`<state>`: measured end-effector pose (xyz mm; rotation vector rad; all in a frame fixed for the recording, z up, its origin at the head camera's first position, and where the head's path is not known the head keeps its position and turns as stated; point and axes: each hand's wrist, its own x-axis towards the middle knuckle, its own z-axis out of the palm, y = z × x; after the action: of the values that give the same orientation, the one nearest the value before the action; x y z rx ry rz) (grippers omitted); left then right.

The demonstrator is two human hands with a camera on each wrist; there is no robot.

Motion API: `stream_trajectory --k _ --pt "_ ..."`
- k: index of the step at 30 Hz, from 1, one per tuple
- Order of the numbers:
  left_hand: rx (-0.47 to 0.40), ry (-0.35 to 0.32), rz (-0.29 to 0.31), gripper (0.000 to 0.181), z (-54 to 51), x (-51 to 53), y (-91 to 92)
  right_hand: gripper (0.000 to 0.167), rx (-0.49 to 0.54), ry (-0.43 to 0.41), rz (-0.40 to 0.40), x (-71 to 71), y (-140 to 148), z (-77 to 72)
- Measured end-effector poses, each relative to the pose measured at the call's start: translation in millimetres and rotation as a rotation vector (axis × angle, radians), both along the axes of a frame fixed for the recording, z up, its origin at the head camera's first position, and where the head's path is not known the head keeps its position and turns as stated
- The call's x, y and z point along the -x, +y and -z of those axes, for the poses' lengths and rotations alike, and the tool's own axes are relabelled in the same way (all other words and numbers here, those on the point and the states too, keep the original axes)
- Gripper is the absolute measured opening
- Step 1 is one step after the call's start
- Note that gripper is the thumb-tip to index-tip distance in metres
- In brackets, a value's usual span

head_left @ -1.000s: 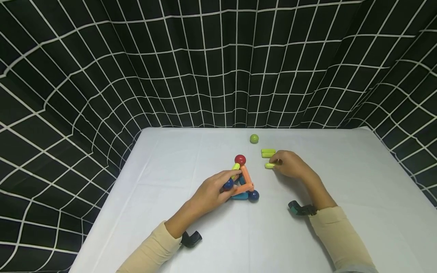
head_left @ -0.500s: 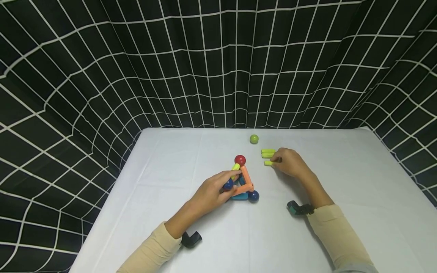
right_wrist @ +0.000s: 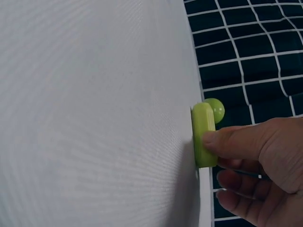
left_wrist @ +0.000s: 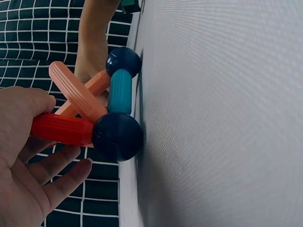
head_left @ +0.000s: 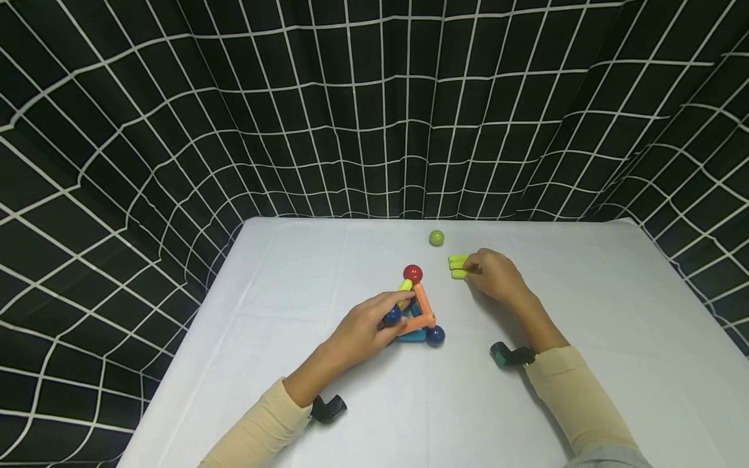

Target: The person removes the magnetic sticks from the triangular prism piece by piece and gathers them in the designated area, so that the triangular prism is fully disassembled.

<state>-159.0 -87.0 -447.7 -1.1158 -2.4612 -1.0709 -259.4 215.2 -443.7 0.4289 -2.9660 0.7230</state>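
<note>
In the head view, my left hand (head_left: 361,328) grips a magnetic rod-and-ball structure at its left side. The structure has orange rods (head_left: 422,300), teal rods (head_left: 413,336), a red ball (head_left: 413,273), and dark blue balls (head_left: 435,335). The left wrist view shows my thumb and fingers around its red rod (left_wrist: 64,129); part of the structure is hidden by the hand. My right hand (head_left: 499,276) pinches a yellow-green magnetic rod (right_wrist: 204,135) lying on the table. Beside that rod, touching or nearly so, lie two more yellow-green rods (head_left: 457,260).
A green ball (head_left: 436,238) sits near the back edge of the white table (head_left: 304,273). Behind and at the sides hangs a black curtain (head_left: 386,117) with a white grid.
My right hand has slid its yellow-green rod away from me, up against the other two. The left hand and the structure have stayed in place.
</note>
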Motion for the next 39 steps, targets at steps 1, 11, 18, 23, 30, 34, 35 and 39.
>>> stream_trajectory --k 1,11,18,23,30,34,35,39 --pt "0.001 0.001 0.0 0.053 -0.2 0.2 0.1 0.019 -0.004 0.005 0.004 -0.1 0.0 -0.5" --pt "0.012 -0.018 -0.011 0.052 -0.3 0.4 -0.2 0.018 0.16 0.004 -0.185 -8.3 -14.1 -17.4" --pt "0.017 -0.006 -0.014 0.049 -1.0 1.0 -0.7 0.037 0.407 -0.075 -0.528 -17.3 -40.8 -40.6" --pt "0.025 -0.01 -0.004 0.048 -0.7 1.2 -0.3 0.041 0.425 -0.089 -0.633 -18.9 -55.0 -45.9" --pt "0.036 -0.006 -0.005 0.048 -0.7 0.8 -0.8 0.04 0.444 -0.172 -0.562 -17.8 -64.6 -40.6" --pt "0.036 -0.013 -0.004 0.048 -1.7 -0.5 -0.8 0.037 0.477 -0.215 -0.541 -17.7 -65.7 -36.4" --pt "0.035 -0.011 -0.003 0.048 -1.7 -0.6 -0.8 0.036 0.487 -0.221 -0.542 -17.8 -65.8 -36.3" --pt "0.035 -0.003 -0.004 0.048 -0.7 0.1 -1.2 0.032 0.533 -0.253 -0.55 -17.2 -66.5 -35.5"
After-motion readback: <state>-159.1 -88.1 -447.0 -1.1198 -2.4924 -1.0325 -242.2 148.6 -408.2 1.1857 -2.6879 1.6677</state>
